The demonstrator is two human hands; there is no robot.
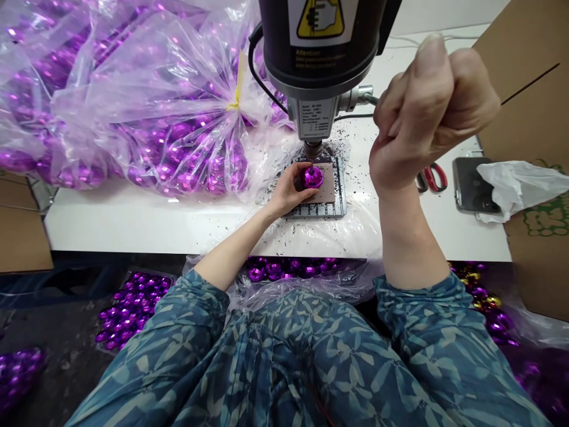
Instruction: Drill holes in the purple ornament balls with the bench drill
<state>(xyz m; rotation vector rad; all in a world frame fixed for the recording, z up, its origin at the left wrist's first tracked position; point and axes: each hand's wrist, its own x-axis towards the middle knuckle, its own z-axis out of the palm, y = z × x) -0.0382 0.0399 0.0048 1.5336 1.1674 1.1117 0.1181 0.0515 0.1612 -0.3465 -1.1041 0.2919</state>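
Our left hand (287, 190) pinched a faceted purple bauble (313, 177) on the board (328, 192) beneath the drill press (322, 77), near the front edge of the tabletop (111, 225). Our right hand (431, 110) curled its grip around the feed lever (370, 99).

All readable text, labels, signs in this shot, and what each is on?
"Attention": yellow lettering on the sticker of the black drill; the lines under it are too small to read.
Hand sign: yellow and black, no words, above "Attention".
"Model:": seemingly the first line of the silver label lower on the drill; the rest is too small to read.
Green print on the right cardboard box: no readable words.
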